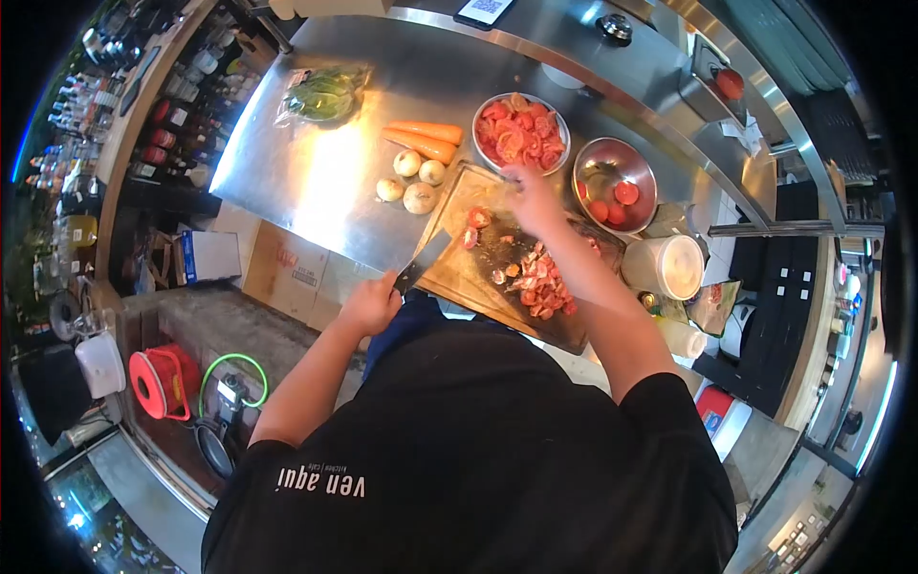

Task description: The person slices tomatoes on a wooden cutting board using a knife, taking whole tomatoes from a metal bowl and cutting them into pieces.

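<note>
My left hand is closed around the handle of a knife, whose broad blade points up and right over the edge of the wooden cutting board. Tomato halves and a heap of chopped tomato pieces lie on the board. My right hand is above the board's far edge, at the near rim of a bowl full of cut tomatoes. Its fingers look curled together; what they hold, if anything, is too small to make out.
A steel bowl with several tomato pieces stands right of the board, beside a lidded tub. Carrots, onions and bagged greens lie on the steel counter. A raised shelf runs along the back.
</note>
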Demonstrator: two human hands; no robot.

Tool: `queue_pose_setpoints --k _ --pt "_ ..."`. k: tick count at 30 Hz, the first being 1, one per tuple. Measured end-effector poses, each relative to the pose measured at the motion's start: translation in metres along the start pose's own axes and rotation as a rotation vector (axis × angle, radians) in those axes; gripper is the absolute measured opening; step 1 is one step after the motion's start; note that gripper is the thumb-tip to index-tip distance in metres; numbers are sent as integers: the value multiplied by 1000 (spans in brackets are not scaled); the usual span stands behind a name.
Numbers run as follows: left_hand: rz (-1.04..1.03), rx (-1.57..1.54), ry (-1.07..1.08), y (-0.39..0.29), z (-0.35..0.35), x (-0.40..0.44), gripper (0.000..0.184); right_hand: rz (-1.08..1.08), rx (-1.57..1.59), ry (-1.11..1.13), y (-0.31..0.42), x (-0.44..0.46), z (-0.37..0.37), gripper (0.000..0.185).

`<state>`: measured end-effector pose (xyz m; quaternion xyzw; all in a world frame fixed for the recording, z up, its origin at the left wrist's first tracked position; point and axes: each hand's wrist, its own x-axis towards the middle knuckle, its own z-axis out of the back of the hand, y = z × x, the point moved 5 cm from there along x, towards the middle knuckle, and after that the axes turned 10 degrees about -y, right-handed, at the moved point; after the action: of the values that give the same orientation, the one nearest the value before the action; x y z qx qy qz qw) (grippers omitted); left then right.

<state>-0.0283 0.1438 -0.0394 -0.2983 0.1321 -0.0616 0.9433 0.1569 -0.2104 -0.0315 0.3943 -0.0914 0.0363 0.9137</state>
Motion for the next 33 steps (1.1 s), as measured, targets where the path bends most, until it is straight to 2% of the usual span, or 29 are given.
queue_pose_setpoints --k 1,2,4,5,9,11,12,14,15,17,20,24,25,26,33 --pt "-1 -7 -12 1 -1 -1 24 40 33 219 9 -19 -13 51" --pt "-1 -14 -23 2 -2 -3 24 41 33 229 14 -31 -15 51" --pt "13 -16 -15 3 -4 -3 24 143 76 395 31 -49 -25 57" --pt "19 -13 -7 3 -4 -3 24 322 10 334 31 -54 -32 58" --pt "61 -1 57 -7 0 0 24 323 -43 365 34 -56 -32 52" --pt "66 -14 70 -10 0 2 24 196 -128 491 25 -51 -35 44" --pt "65 -15 71 -9 -1 4 24 195 -129 491 30 -51 -30 44" --pt "39 -23 46 -10 -3 6 23 227 -376 351 42 -51 -14 36" --pt "40 -24 46 -10 -3 7 23 228 -376 353 42 -55 -16 36" --pt "55 7 25 -11 -3 10 25 365 -249 237 50 -62 -18 29" --pt "97 -17 27 -14 -5 13 27 460 -240 307 44 -75 -36 20" --pt "126 -16 21 -24 -5 17 28 431 -264 321 48 -94 -39 11" --pt "99 -43 13 -27 -6 18 28 420 -235 251 49 -98 -38 10" --pt "72 -71 3 -31 -8 19 28 408 -206 180 50 -101 -37 10" --pt "89 -6 19 -37 -25 20 25 348 -162 160 49 -108 -43 11"
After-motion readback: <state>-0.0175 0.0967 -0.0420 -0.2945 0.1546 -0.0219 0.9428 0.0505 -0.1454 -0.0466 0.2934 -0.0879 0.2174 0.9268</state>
